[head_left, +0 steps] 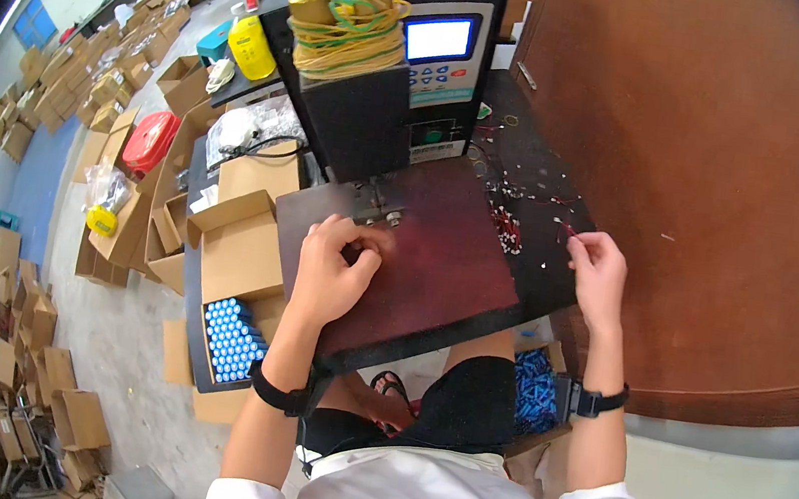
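My left hand (335,266) is over the dark red work board (449,256), with its fingers curled together. Its fingertips are smeared by motion, so whatever they may hold cannot be made out. Close by, small metal parts (385,217) sit at the foot of the black machine (350,127). Off to the right, my right hand (600,276) pinches a thin dark red wire (567,229) between thumb and fingertips. Beside it on the black table lies a bundle of short red and black wires with white ends (507,231).
The machine has a lit screen (438,40) and bundled yellow cords (347,36) on top. Blue cylindrical cells fill a cardboard box (233,341) at left; another box of blue cells (537,394) stands below right. A brown panel (727,212) borders the table's right side.
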`<act>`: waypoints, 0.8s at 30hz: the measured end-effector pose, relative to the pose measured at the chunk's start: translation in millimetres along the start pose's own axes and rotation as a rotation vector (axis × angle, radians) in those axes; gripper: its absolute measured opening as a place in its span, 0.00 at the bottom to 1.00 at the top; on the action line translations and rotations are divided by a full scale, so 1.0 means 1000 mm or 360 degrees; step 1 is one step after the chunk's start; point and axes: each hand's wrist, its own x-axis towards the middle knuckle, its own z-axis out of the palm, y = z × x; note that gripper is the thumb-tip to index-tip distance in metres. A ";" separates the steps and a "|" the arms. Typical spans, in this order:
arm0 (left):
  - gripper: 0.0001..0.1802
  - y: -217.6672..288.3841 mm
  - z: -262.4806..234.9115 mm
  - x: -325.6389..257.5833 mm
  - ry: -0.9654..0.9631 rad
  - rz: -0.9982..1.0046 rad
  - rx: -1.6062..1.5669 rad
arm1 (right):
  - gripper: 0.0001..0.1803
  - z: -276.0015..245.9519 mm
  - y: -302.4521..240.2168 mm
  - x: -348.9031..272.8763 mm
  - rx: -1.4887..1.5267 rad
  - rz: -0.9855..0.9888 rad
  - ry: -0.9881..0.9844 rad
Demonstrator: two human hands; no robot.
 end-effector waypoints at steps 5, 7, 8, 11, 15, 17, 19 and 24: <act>0.11 0.004 -0.014 -0.019 0.0180 -0.0148 -0.0176 | 0.04 -0.018 -0.051 -0.041 0.0316 0.0196 -0.0097; 0.11 -0.002 -0.032 -0.036 0.0270 -0.0129 -0.0269 | 0.03 -0.032 -0.052 -0.061 0.0411 0.0223 -0.0136; 0.11 -0.005 -0.045 -0.045 0.0276 -0.0152 -0.0238 | 0.03 -0.040 -0.049 -0.070 0.0443 0.0176 -0.0160; 0.11 -0.034 -0.083 -0.070 0.0356 -0.0441 0.0160 | 0.03 -0.043 -0.049 -0.094 0.0521 0.0225 -0.0182; 0.08 -0.067 -0.105 -0.106 0.0216 -0.0457 0.0934 | 0.05 -0.022 -0.058 -0.108 0.0817 0.0247 -0.0252; 0.09 -0.067 -0.100 -0.115 0.0092 -0.0515 0.1290 | 0.05 -0.008 -0.060 -0.111 0.0859 0.0264 -0.0309; 0.10 -0.078 -0.096 -0.125 0.0077 -0.0566 0.1329 | 0.05 0.005 -0.065 -0.115 0.0973 0.0325 -0.0387; 0.10 -0.089 -0.091 -0.124 0.0109 -0.0668 0.1396 | 0.04 0.027 -0.070 -0.116 0.1099 0.0311 -0.0443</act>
